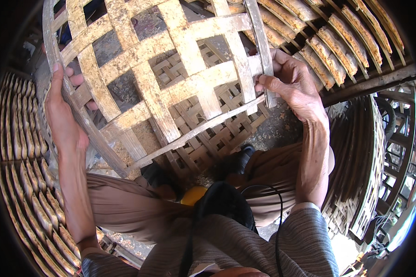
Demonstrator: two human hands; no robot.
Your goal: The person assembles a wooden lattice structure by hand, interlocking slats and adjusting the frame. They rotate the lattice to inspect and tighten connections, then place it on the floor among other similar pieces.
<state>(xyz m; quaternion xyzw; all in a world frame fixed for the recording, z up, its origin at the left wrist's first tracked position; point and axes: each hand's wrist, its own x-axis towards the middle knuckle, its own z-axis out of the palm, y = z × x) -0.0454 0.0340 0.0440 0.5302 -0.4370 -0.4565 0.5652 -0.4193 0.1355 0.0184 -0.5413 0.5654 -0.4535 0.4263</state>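
Note:
A woven bamboo rack [159, 48] of wide, pale, stained strips in a wooden frame is held up in front of me. My left hand [64, 104] grips its left frame bar, thumb on the near face and fingertips showing through the gaps. At the right side bar my right hand [293, 85] pinches the frame near its lower corner. Below the lifted rack, more woven bamboo racks [212, 134] lie between my feet, partly hidden by it.
Racks bearing rows of pale, orange-edged slabs stand at the left [21, 117] and upper right [342, 57]. A thick pile of woven racks [356, 161] leans at the right, beside a wooden frame [402, 138]. Crumbs litter the floor [282, 124]. A black cord [279, 203] hangs over my lap.

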